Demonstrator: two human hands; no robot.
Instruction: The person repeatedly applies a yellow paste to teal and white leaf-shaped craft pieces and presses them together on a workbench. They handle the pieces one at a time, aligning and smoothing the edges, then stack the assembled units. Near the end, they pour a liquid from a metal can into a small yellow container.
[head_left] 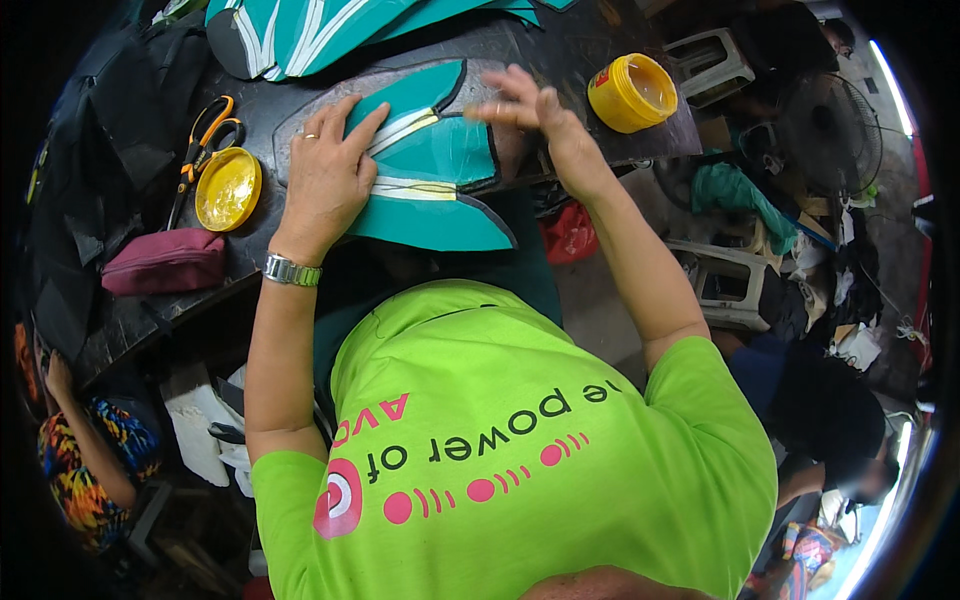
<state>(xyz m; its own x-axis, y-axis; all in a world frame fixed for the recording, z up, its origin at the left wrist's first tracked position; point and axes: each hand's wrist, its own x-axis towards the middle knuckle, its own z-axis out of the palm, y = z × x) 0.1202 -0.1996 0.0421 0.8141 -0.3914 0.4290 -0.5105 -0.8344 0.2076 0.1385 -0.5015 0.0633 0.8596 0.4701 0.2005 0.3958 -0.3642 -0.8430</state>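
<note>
A teal panel (472, 146) with white strips and dark-edged lobes lies on a worn greyish slab (395, 82) at the table's near edge. My left hand (335, 165) rests palm-down on the panel's left part with its fingers apart. Over the panel's right end, my right hand (545, 125) is raised with its fingers spread, slightly blurred, and I see nothing in it. An open yellow jar (630, 98) stands right of that hand. Left of my left hand are a yellow lid (228, 190) with pale residue inside and orange-and-black scissors (207, 140).
More teal panels (375, 28) with white strips are piled at the far side. A maroon pouch (165, 262) and black fabric (95, 150) lie to the left. Plastic stools (715, 285) and a fan (830, 130) stand on the right. Other people sit at both sides.
</note>
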